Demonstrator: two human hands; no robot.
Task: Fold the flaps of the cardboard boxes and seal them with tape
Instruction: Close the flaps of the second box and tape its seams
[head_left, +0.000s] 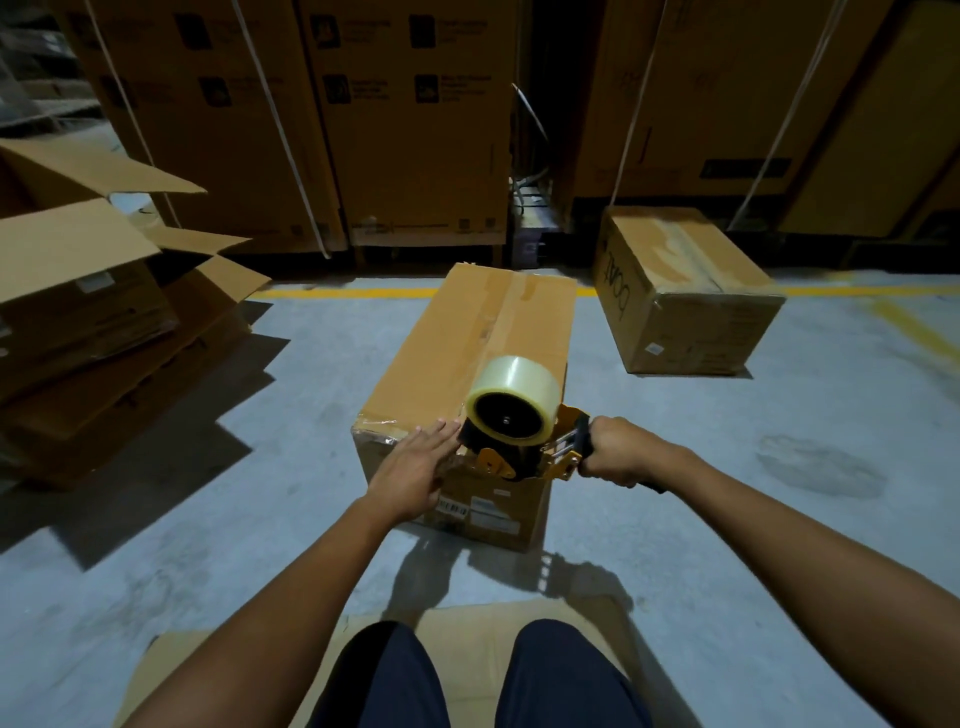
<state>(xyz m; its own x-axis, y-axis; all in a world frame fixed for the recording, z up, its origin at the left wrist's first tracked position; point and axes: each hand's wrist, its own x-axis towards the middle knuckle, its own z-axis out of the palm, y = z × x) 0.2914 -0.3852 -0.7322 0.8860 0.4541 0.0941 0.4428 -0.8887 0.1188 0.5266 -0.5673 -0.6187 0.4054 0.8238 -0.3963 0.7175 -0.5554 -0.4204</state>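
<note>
R hand (621, 451) round tape gun (515, 415), prob. handle

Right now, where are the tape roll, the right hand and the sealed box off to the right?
tape roll (517, 384): head view, on its clear outer winding.
right hand (618, 452): head view, back of the hand, which grips the tape dispenser (524, 460).
sealed box (688, 265): head view, on its taped top face.

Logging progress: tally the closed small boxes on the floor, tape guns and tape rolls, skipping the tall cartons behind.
Closed small boxes: 2, the near box and the right box
Tape guns: 1, the tape gun
Tape rolls: 1, the tape roll
Total: 4
</note>
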